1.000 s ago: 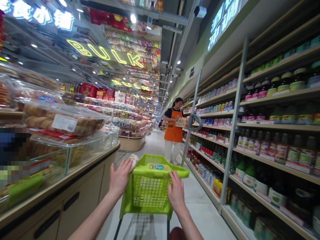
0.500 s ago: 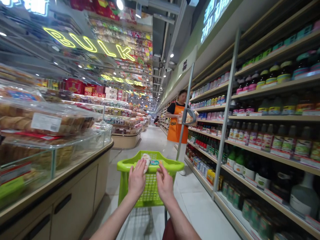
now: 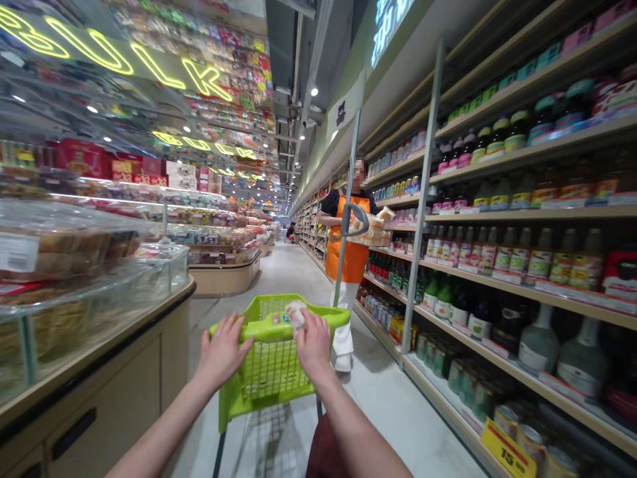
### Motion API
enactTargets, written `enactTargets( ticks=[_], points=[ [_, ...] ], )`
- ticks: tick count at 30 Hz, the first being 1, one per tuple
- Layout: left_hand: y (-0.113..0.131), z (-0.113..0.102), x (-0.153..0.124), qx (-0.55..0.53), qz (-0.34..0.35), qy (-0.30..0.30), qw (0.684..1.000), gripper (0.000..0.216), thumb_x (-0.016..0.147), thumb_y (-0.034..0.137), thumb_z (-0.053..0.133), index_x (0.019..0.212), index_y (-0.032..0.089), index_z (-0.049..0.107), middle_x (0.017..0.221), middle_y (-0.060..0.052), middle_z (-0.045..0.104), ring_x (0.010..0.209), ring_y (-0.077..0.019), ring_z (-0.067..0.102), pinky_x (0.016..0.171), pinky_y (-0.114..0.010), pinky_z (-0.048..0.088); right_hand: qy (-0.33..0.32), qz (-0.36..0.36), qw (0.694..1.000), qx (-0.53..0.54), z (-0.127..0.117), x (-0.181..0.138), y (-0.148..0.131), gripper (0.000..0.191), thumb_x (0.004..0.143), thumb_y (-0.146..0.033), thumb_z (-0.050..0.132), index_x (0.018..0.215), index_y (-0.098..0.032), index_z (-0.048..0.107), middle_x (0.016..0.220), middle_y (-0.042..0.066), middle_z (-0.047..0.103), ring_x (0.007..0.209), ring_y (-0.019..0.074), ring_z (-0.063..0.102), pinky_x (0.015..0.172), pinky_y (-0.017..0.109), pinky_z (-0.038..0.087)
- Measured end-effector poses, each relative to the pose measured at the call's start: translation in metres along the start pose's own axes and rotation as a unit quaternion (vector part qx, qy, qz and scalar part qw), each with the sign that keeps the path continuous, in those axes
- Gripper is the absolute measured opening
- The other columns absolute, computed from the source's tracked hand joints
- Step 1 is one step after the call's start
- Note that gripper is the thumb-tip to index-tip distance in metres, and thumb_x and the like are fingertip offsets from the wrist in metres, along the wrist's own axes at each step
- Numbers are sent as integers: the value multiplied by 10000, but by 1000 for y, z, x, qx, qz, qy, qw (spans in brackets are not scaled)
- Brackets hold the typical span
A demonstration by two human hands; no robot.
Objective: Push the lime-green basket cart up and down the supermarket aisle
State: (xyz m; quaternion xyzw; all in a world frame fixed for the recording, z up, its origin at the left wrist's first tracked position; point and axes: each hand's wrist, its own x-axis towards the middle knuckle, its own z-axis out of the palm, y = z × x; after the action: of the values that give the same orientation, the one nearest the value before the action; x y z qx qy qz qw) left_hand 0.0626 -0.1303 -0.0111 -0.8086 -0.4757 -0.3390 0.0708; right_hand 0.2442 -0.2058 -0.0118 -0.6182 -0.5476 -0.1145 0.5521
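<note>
A lime-green shopping cart point(image 3: 271, 372) stands in the aisle right in front of me. My left hand point(image 3: 223, 350) rests on the left end of its top rim, fingers spread over the plastic. Closed around a small whitish crumpled wad point(image 3: 295, 312), my right hand point(image 3: 312, 344) presses it against the middle of the rim. The basket looks empty through its mesh.
A person in an orange apron point(image 3: 348, 255) stands close ahead on the right, holding a tray of packaged goods. Shelves of bottles and cans point(image 3: 497, 265) line the right side. A counter with clear bakery cases point(image 3: 99, 285) runs along the left. The aisle floor point(image 3: 293, 265) stretches ahead.
The whitish wad went from my left hand to my right. My left hand slid out to the rim's left end. The cart rolled closer to the person in the apron.
</note>
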Motion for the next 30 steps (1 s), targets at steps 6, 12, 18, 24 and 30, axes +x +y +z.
enactTargets(
  ticks=[6,12,18,24,30],
  points=[
    [-10,11,-2,67,13,-7,998,439,804,338,388,1204,184,484,1297,-100,466,1254,-259,332,1020,-579,157,-48,-103,988,-102,18,-11,-7,480,764,-154,451,1235,-242,462,1341,68,365,1238,236,294,1011,466,231],
    [-14,10,0,83,12,-15,996,412,816,353,376,1170,191,511,1301,-96,463,1259,-250,327,1023,-596,118,-80,-120,981,-132,4,7,23,546,680,-48,431,1192,-226,498,1280,65,439,1195,212,357,1033,462,205],
    [-15,6,0,99,2,-18,995,434,820,358,368,1186,166,501,1325,-105,432,1276,-270,298,1009,-614,141,-2,-34,993,-115,-21,28,56,485,665,-27,358,1070,-150,595,1153,93,520,1082,187,461,971,352,344],
    [18,6,-9,83,71,-13,994,479,810,257,369,1284,203,401,1389,-82,334,1294,-241,273,1039,-560,147,-42,-124,988,-85,10,11,19,523,663,-20,364,1126,-167,560,1223,77,480,1151,166,410,1010,334,317],
    [17,13,-16,72,77,-26,994,560,783,208,382,1337,193,305,1401,-65,311,1304,-236,248,1043,-575,126,-51,-94,988,-109,-2,17,36,499,679,-37,359,1118,-148,570,1204,100,494,1138,191,418,997,367,312]
  ],
)
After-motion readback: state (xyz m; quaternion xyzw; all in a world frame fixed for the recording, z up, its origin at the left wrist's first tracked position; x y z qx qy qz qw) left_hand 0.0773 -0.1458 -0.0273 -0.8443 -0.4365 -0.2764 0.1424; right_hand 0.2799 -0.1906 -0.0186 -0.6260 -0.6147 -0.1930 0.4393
